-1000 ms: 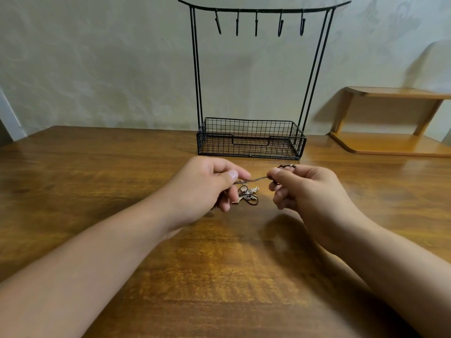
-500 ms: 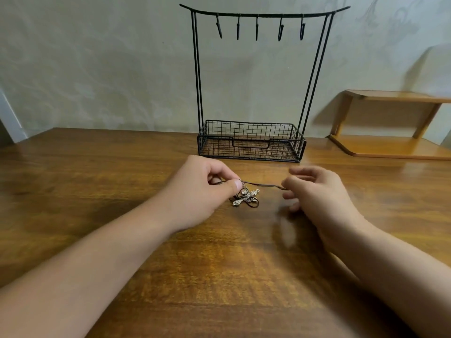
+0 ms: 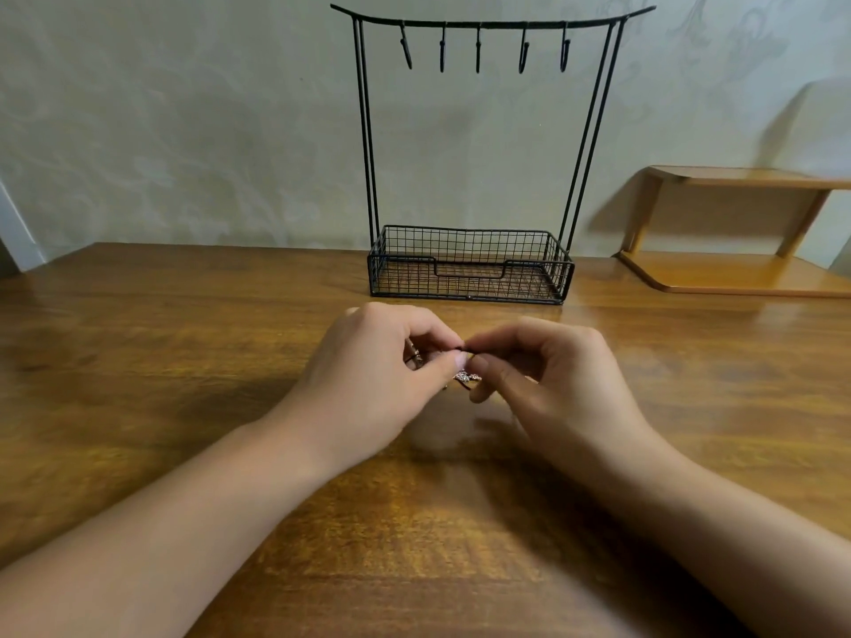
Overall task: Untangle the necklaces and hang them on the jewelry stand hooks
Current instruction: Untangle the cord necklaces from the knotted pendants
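Just above the surface (image 3: pixel 138 361), our left hand (image 3: pixel 382 375) and right hand (image 3: pixel 543 379) both pinch the tangled necklaces (image 3: pixel 466 376). The thin chain seems light, limp and delicate; we should hold it near the knot. Behind, the jewelry stand (image 3: pixel 474 264) hooks (image 3: pixel 478 48) are bare.

Two bare forearms are showing, with no sleeves reaching into view. The left hand (image 3: pixel 377 375) and the right hand (image 3: pixel 552 384) are wearing no gloves and no watch or bracelet at the wrists. The nails are showing short and unpainted. Motion blur is softening the finer detail.
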